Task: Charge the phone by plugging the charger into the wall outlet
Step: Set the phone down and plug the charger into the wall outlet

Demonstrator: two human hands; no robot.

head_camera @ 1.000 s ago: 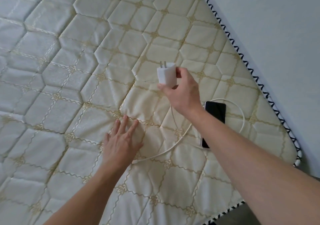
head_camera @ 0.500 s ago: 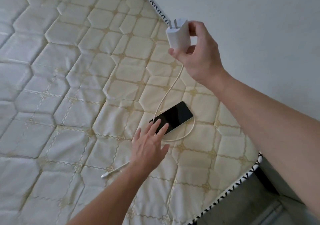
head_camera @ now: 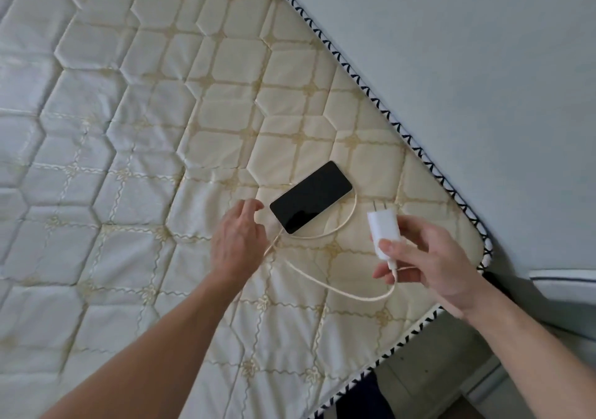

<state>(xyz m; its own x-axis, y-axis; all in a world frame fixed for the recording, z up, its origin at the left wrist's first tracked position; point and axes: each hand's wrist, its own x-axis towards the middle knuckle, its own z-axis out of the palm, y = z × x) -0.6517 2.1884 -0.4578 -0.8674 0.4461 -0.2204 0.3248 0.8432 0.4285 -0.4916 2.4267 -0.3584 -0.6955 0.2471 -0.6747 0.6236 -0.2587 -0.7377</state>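
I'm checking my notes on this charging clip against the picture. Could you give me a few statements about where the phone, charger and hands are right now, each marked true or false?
1. The right hand holds the white charger above the mattress. True.
2. The phone lies screen up on the mattress with a dark screen. True.
3. The charger is plugged into a wall outlet. False: its prongs are bare, and no outlet is in view.
4. The left hand is gripping the phone. False: it is beside the phone, over the cable, fingers open.
5. The cable runs from the charger's lower end and loops on the mattress beside the phone. True.
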